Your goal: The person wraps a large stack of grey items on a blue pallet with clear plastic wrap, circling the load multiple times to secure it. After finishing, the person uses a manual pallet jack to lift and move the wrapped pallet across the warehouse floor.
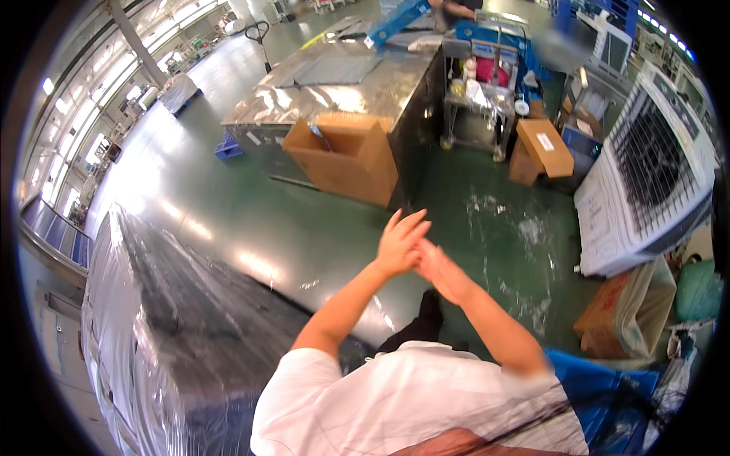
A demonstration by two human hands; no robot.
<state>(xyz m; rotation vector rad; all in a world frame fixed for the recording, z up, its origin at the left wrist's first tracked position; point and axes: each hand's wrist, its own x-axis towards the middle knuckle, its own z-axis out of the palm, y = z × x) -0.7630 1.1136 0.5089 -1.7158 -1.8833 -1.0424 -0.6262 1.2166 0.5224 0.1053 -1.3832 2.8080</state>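
My left hand [399, 249] is held out over the floor in front of me, fingers stretched and apart, with nothing in it. Against its palm side lies my right hand [442, 275]; the two touch and overlap. Motion smears the right hand, and the left one covers its fingers, so their shape does not show. The hands are off to the near side of an open cardboard box [353, 171], which stands apart from them by a metal-topped table [304, 106].
A large stack wrapped in plastic film [205, 334] rises close on my left. On my right stand a white air cooler [639, 167], a lined carton [623, 311] and blue sheeting [601, 387]. Farther off are a metal cart [479, 106], another carton [541, 152] and another person [458, 9].
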